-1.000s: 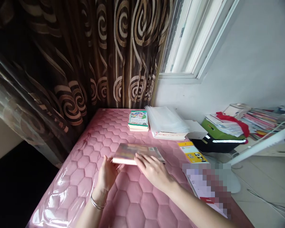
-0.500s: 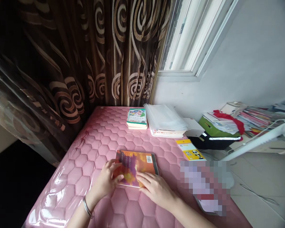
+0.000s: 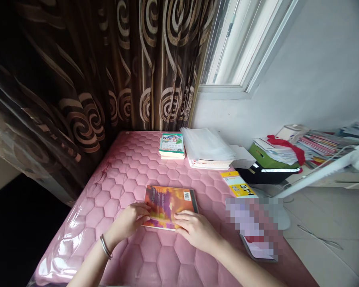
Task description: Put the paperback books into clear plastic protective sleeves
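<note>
1. Left hand (image 3: 128, 220), thumb and fingers apart, is touching the book (image 3: 165, 203) at its left edge.
2. The book is lying on a pink mattress (image 3: 107, 197), lower center of frame.
3. Right hand (image 3: 199, 230), unclenched, is resting on its lower-right part.

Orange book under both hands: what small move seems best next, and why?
Probably slide the right hand outward to the right edge of the orange book. The book lies flat on the pink mattress, the left hand is at its left edge, but the right fingers rest over its cover.
</note>
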A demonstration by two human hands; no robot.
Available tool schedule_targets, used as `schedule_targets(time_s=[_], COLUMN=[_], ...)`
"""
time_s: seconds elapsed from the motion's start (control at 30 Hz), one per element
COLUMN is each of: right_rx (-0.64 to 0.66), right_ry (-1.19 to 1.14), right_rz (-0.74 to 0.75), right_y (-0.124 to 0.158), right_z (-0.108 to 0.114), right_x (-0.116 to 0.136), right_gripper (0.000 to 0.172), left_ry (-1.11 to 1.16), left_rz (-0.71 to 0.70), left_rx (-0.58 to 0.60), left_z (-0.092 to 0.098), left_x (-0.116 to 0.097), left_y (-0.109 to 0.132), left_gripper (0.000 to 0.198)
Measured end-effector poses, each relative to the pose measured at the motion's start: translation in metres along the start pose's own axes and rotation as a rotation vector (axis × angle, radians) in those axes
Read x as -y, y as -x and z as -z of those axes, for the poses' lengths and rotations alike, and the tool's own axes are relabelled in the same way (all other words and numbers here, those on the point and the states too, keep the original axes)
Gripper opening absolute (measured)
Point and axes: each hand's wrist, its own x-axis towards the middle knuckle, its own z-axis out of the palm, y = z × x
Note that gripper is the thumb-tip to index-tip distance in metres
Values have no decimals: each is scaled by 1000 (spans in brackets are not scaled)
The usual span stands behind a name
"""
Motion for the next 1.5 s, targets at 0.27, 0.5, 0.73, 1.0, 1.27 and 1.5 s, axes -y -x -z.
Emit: schedule_targets(time_s=[0.27,0.5,0.73,1.0,1.27,1.5], right_rx=[-156,-288,-438,-96,-200,-126], right_ry=[-37,273,261,234,266,148], right_rz=[-146,-109,34,203,271,208], right_y=[-17,-89,-76,18,31,29], right_z=[38,87,61,2,-3,6], right_x=[-9,-34,-26,-1,-16,-18], right_gripper=[27,29,25,39,37,37], left_ry=[232,520,597,583,589,503], left_rz=[-24,78,201,255,343,379], left_rx=[-161,-285,-399,-455,-477,-619], left_z=[12,11,-9,-13,-11,-8], left_x=[2,28,46,47,51,56], left_y=[-14,-86,-130,-136,-126,-108], left_gripper=[30,33,40,32,25,25])
